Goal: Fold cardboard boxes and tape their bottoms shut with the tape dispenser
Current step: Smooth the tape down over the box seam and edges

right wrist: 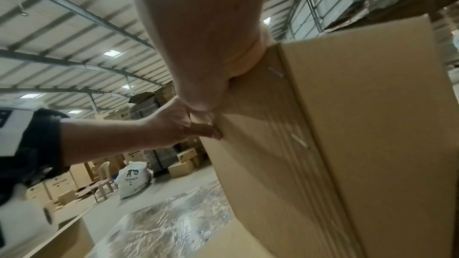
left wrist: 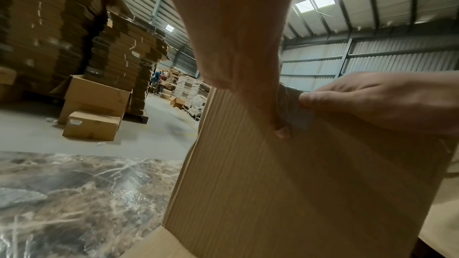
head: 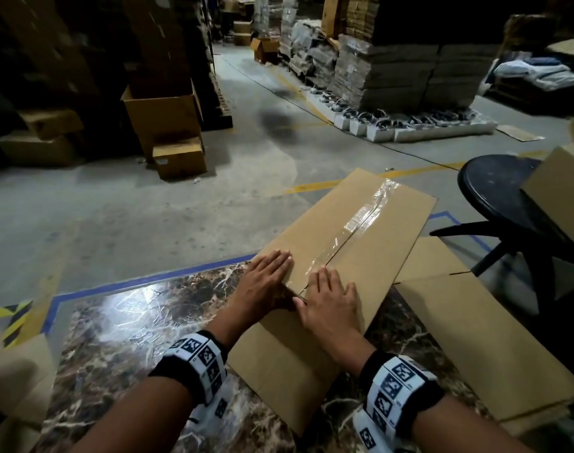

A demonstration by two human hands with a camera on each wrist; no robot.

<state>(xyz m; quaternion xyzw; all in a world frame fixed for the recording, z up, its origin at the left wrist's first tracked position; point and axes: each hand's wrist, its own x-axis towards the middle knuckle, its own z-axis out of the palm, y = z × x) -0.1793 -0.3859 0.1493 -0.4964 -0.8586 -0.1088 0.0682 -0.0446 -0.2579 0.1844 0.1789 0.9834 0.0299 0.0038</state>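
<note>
A brown cardboard box (head: 377, 230) stands bottom-up on the marble table (head: 132, 322). A strip of clear tape (head: 360, 220) runs along the seam of its closed flaps. My left hand (head: 269, 273) and right hand (head: 331, 295) lie flat on the near end of the box, one on each side of the seam. In the left wrist view my left thumb (left wrist: 280, 130) presses the tape end down on the box's near side (left wrist: 298, 193), with the right hand (left wrist: 360, 103) beside it. In the right wrist view my right hand (right wrist: 206, 56) presses the box (right wrist: 360, 125), the left hand (right wrist: 174, 125) alongside. No tape dispenser shows.
Flat cardboard sheets (head: 475, 338) lie under and right of the box. A black stool (head: 494, 184) with another box (head: 563, 197) stands at the right. More cardboard (head: 14, 380) sits off the table's left edge. Open boxes (head: 168, 125) and stacked flat cardboard (head: 393, 70) stand across the concrete floor.
</note>
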